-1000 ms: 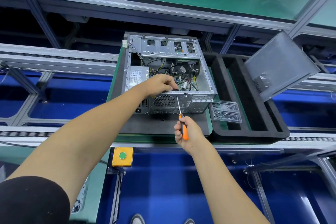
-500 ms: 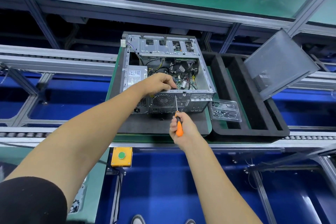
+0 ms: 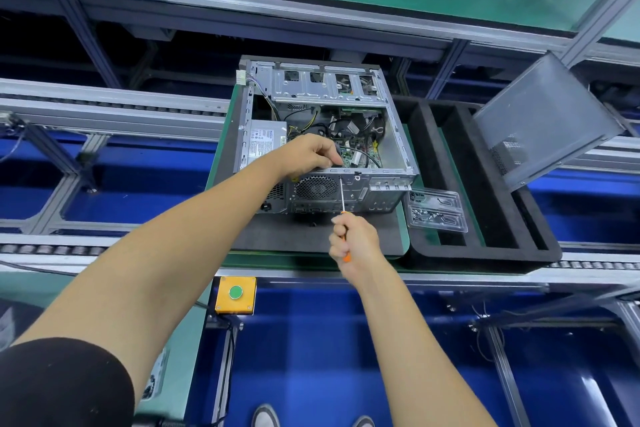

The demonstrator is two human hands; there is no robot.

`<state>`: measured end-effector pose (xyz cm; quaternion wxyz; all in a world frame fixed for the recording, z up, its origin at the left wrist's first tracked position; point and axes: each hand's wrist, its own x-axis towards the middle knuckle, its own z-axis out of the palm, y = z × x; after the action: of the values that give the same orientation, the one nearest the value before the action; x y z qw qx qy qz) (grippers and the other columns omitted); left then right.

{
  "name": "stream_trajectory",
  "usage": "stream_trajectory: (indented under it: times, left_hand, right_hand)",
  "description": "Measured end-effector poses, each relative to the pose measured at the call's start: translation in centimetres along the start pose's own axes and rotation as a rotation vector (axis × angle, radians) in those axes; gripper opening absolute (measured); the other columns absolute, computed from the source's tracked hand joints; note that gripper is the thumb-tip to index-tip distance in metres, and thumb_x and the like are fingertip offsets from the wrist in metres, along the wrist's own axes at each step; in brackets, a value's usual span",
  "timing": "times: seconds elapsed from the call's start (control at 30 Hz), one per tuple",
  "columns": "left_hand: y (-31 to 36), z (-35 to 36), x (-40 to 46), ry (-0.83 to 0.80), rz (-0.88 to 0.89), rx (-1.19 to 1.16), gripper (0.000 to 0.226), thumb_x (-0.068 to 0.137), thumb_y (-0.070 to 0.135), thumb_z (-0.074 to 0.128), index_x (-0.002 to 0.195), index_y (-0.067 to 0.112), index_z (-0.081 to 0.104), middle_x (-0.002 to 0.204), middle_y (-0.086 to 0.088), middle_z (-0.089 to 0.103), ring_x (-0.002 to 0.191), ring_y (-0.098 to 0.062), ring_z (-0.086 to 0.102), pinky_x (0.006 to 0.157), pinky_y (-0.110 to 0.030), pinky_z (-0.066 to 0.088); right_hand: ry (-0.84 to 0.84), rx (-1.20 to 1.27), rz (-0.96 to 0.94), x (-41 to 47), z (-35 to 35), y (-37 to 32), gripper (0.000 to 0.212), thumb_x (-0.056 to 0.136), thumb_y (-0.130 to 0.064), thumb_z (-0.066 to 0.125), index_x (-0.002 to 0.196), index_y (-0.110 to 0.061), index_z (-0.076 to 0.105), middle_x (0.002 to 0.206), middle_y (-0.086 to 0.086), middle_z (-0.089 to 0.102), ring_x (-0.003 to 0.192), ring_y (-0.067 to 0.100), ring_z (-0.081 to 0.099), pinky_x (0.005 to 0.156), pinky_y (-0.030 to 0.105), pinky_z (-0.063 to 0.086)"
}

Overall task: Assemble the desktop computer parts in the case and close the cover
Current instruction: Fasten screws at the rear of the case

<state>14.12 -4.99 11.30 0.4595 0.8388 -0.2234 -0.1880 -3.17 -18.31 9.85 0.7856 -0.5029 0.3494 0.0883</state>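
- Computer case [image 3: 394,135] lying open on the pallet [image 3: 311,236] near its front edge, cover [image 3: 547,121] propped aside.
- Right hand [image 3: 355,241] clamped around screwdriver [image 3: 342,192], tip at rear panel.
- Left hand [image 3: 308,154] curled inside, seemingly bracing a part.

head view, looking steeply down.

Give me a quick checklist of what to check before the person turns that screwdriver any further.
1. Screwdriver tip meets the rear panel beside the fan grille: ok.
2. Right hand grips the orange handle: ok.
3. Left hand holds something at the case rim: ok; what it holds is hidden.
4. Tip seated in a screw head: cannot tell, too small.
5. Cover off, leaning to the right: ok.
6. Clear tray of small parts beside the case: ok.
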Motion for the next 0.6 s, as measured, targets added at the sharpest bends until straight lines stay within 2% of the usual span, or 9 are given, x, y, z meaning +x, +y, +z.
stream_trajectory:
  times: [0.03,0.1,0.2,0.27,0.33,0.43,0.5,0.6]
  left_hand:
    - [0.1,0.0,0.0,0.000,0.001,0.002,0.027,0.091,-0.001,0.061,0.089,0.023,0.074,0.100,0.015,0.073,0.080,0.012,0.063,0.071,-0.008,0.044]
    - [0.3,0.0,-0.1,0.002,0.005,0.013,0.026,0.091,-0.001,0.061,0.092,0.020,0.075,0.102,0.013,0.073,0.080,0.012,0.063,0.071,-0.007,0.044]
    - [0.3,0.0,-0.1,0.000,0.005,0.017,0.025,0.092,-0.002,0.060,0.092,0.019,0.074,0.101,0.014,0.072,0.078,0.014,0.062,0.070,-0.006,0.043]
    - [0.2,0.0,0.0,-0.001,0.003,0.021,0.023,0.092,-0.002,0.060,0.095,0.015,0.075,0.095,0.020,0.072,0.076,0.014,0.061,0.070,-0.007,0.043]
    - [0.1,0.0,0.1,-0.007,0.002,0.022,0.021,0.092,-0.003,0.060,0.099,0.010,0.075,0.084,0.025,0.071,0.073,0.014,0.061,0.068,-0.006,0.043]
    - [0.0,0.0,0.2,0.002,-0.002,0.029,0.021,0.092,-0.002,0.061,0.098,0.011,0.076,0.085,0.025,0.070,0.074,0.012,0.062,0.069,-0.008,0.044]
    - [0.0,0.0,0.1,0.002,-0.005,0.030,0.021,0.092,-0.002,0.061,0.098,0.011,0.076,0.081,0.028,0.070,0.072,0.013,0.061,0.065,-0.004,0.042]
    - [0.1,0.0,0.0,0.002,-0.003,0.041,0.022,0.092,-0.002,0.060,0.100,0.011,0.076,0.078,0.031,0.069,0.072,0.015,0.061,0.064,-0.001,0.041]
  right_hand:
    - [-0.068,0.169,0.113,0.0,-0.2,-0.3,0.028,0.095,0.000,0.051,0.074,-0.015,0.041,0.054,-0.003,0.044,0.035,0.009,0.026,0.032,0.021,0.021]
    - [-0.058,0.190,0.155,0.0,0.0,-0.3,0.029,0.092,0.000,0.054,0.070,-0.016,0.043,0.053,-0.003,0.044,0.034,0.009,0.026,0.031,0.020,0.020]
    - [0.072,-0.063,-0.004,-0.7,1.1,0.2,0.026,0.081,0.005,0.056,0.063,-0.011,0.047,0.055,0.004,0.044,0.037,0.014,0.029,0.038,0.020,0.021]
    - [0.107,-0.140,-0.109,-1.2,1.8,0.2,0.019,0.078,0.007,0.054,0.073,-0.009,0.046,0.061,0.008,0.041,0.040,0.016,0.027,0.040,0.021,0.021]
    - [0.151,-0.179,-0.166,-1.0,1.7,0.3,0.026,0.077,0.007,0.052,0.086,-0.013,0.039,0.063,0.008,0.041,0.041,0.017,0.028,0.041,0.025,0.024]
    - [0.290,-0.399,-0.261,-1.2,1.1,0.5,0.017,0.079,-0.003,0.056,0.083,-0.012,0.041,0.061,0.005,0.057,0.040,0.021,0.045,0.048,0.031,0.035]
    - [0.368,-0.505,-0.332,-1.3,0.7,1.0,0.011,0.084,-0.012,0.059,0.083,-0.011,0.048,0.059,0.000,0.067,0.038,0.016,0.057,0.049,0.026,0.038]
    - [0.435,-0.564,-0.362,-1.3,0.4,1.9,0.014,0.092,-0.030,0.058,0.089,-0.018,0.053,0.058,-0.010,0.070,0.043,0.007,0.064,0.055,0.028,0.038]
